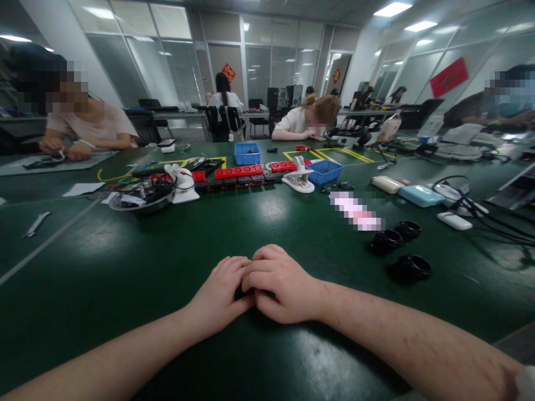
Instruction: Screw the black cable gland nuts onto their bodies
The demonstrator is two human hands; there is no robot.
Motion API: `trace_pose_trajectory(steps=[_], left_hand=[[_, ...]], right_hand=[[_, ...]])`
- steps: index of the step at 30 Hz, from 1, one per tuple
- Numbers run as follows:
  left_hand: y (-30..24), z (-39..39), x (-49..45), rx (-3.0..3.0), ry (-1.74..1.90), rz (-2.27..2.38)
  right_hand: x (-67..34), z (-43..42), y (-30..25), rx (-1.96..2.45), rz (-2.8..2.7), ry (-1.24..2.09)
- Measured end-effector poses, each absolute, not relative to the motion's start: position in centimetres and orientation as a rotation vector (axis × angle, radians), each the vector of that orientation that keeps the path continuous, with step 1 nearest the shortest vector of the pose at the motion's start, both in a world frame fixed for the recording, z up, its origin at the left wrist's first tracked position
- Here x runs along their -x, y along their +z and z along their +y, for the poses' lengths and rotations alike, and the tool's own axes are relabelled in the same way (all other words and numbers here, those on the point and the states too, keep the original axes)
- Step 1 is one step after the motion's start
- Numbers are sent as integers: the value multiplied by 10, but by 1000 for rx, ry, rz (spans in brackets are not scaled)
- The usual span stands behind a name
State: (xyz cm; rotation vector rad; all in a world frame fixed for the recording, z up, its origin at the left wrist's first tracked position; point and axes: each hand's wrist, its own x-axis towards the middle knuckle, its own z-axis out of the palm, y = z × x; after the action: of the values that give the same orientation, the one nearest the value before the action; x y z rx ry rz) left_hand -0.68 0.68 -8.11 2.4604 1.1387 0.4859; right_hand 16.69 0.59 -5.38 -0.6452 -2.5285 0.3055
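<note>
My left hand (219, 289) and my right hand (284, 287) rest together on the green tabletop (175, 356), close in front of me. The fingers of my right hand are loosely bent and overlap the fingertips of my left. My left hand lies low with its thumb apart from its fingers, the thumb's tip touching the right hand. Dark gaps show between the thumbs and fingers, and no object is visible in either hand. Some fingertips are hidden where the hands meet. Nearest on the right are several black ring-shaped parts (413, 268).
Ahead lie red power strips (238, 170), a white clip base (298, 178), a blue bin (247, 153) and a metal bowl (142, 207) of parts. A wrench (37, 224) is at left. White and light-blue devices (421, 195) and black cables sit right. People work around the table.
</note>
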Motion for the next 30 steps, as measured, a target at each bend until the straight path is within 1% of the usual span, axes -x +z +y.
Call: trace_pose_trajectory(steps=[3, 6, 8, 10, 12, 14, 16, 19, 21, 25, 30], left_hand=[[-81, 7, 8, -2467, 482, 1132], [-83, 8, 10, -2466, 442, 1139], [-87, 9, 12, -2442, 437, 1175], [-90, 8, 14, -2405, 464, 1230], [-89, 7, 16, -2388, 525, 1266], [-84, 6, 17, -2408, 608, 1248], [-76, 5, 17, -2463, 641, 1156], [-65, 7, 18, -2528, 565, 987], [-60, 10, 19, -2520, 509, 933], [-57, 11, 21, -2466, 446, 959], [-56, 4, 16, -2404, 395, 1085]], right_hand=[[-170, 8, -47, 689, -2432, 410], [-178, 18, -42, 835, -2372, 571], [-186, 29, -41, 927, -2382, 785], [-195, 41, -44, 988, -2417, 1068], [-200, 48, -46, 1054, -2477, 1206], [-200, 50, -48, 1100, -2555, 1167], [-196, 47, -49, 1097, -2642, 1037], [-187, 40, -51, 1035, -2753, 825], [-182, 37, -53, 994, -2784, 740], [-178, 35, -56, 928, -2798, 713], [-176, 33, -56, 958, -2793, 689]])
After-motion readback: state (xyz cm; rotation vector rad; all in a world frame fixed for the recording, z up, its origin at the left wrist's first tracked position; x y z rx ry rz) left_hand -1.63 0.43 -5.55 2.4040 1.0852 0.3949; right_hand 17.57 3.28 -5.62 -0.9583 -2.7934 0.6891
